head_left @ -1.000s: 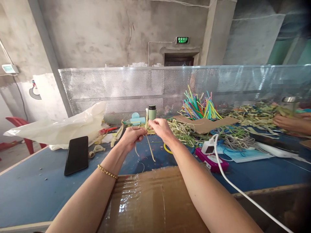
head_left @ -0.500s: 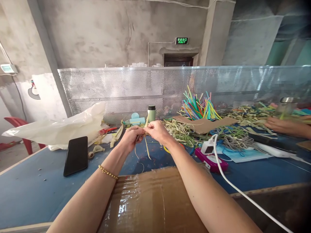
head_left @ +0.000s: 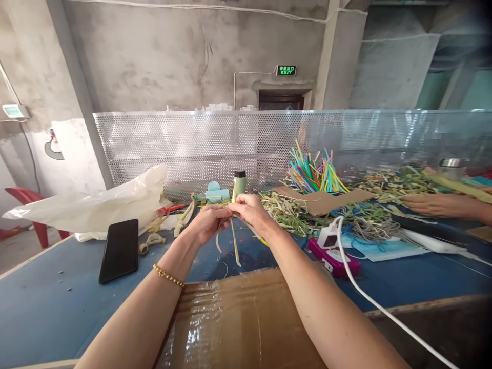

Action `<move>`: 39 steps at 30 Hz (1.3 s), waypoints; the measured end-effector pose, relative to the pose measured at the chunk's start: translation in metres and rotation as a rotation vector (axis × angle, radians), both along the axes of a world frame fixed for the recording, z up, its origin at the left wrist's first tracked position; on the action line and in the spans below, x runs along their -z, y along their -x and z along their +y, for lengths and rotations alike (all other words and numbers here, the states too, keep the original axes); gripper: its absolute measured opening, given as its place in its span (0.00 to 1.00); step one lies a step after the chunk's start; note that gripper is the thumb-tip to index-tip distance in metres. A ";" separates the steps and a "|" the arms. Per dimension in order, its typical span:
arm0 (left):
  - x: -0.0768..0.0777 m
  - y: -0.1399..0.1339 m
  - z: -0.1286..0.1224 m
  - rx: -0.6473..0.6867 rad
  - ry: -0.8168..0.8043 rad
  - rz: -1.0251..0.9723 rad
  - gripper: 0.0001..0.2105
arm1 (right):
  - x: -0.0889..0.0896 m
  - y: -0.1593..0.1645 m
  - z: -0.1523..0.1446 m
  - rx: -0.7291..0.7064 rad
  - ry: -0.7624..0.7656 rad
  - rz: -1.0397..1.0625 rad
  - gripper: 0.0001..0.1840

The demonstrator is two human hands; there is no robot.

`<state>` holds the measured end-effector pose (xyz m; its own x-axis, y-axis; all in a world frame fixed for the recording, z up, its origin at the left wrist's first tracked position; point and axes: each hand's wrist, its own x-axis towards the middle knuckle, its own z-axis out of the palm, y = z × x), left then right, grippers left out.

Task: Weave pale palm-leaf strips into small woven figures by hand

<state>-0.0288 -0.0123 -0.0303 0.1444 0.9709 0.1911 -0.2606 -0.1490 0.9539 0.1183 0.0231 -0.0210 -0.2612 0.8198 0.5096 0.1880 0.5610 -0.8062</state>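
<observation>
By the left hand (head_left: 209, 221), a pale fibre strip (head_left: 235, 243) is pinched at the fingertips. The strip is located between the 2 hands, long axis near-vertical, tail suspended above the blue tabletop (head_left: 57, 312). It is also pinched by the right hand (head_left: 251, 211), equally near.

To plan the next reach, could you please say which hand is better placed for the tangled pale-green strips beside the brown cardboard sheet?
Probably the right hand: it is nearer those tangled strips, with the left hand on its far side. Both hold thin cream strips.
</observation>
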 end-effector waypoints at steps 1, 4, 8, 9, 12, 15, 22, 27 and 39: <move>0.000 0.000 0.000 0.005 0.006 0.000 0.04 | 0.000 0.000 -0.001 -0.032 0.045 0.048 0.13; -0.001 0.001 0.001 0.029 0.048 0.005 0.02 | -0.001 -0.002 -0.001 -0.104 0.124 0.178 0.13; -0.001 0.002 0.000 0.094 0.086 0.030 0.01 | -0.003 -0.005 0.000 -0.160 0.137 0.269 0.14; -0.002 0.002 -0.001 0.105 0.082 0.037 0.01 | -0.004 -0.005 0.000 -0.166 0.134 0.280 0.14; -0.003 0.000 -0.004 0.128 0.050 0.048 0.02 | -0.004 -0.005 0.000 -0.177 0.115 0.289 0.12; -0.004 -0.002 -0.006 0.137 0.012 0.045 0.03 | -0.004 -0.003 -0.001 -0.178 0.104 0.302 0.09; 0.001 -0.004 0.000 -0.032 -0.010 -0.086 0.09 | -0.002 0.002 0.000 -0.146 0.067 0.273 0.10; 0.000 -0.005 0.000 -0.029 0.043 -0.111 0.08 | 0.000 0.002 0.007 -0.009 -0.042 0.249 0.10; -0.005 -0.002 -0.003 0.091 0.118 -0.164 0.08 | -0.004 -0.005 0.012 0.110 -0.354 0.157 0.07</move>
